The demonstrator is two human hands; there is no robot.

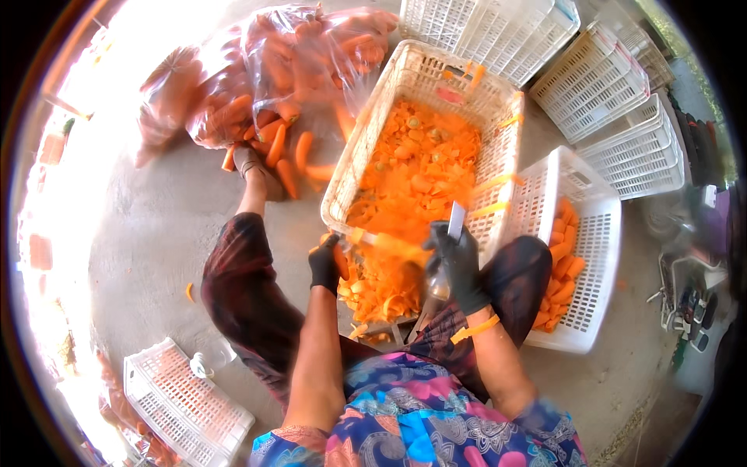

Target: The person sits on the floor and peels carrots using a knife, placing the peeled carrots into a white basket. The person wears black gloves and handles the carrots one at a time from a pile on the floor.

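My left hand, in a black glove, is closed around a carrot at the near left corner of a peel-filled plastic crate. Gripped in my black-gloved right hand is a bladed hand tool, its flat pale blade pointing up; blur hides its exact kind. Orange carrot peelings and a few cut carrot ends lie in the crate. More peelings are heaped between my knees, below the near rim. An orange blur between my hands cannot be made out clearly. A peel strip clings to my right wrist.
Clear plastic bags of carrots lie far left, with loose carrots spilling beside my foot. A white crate at right holds peeled carrots. White crates stand behind; another crate is at lower left.
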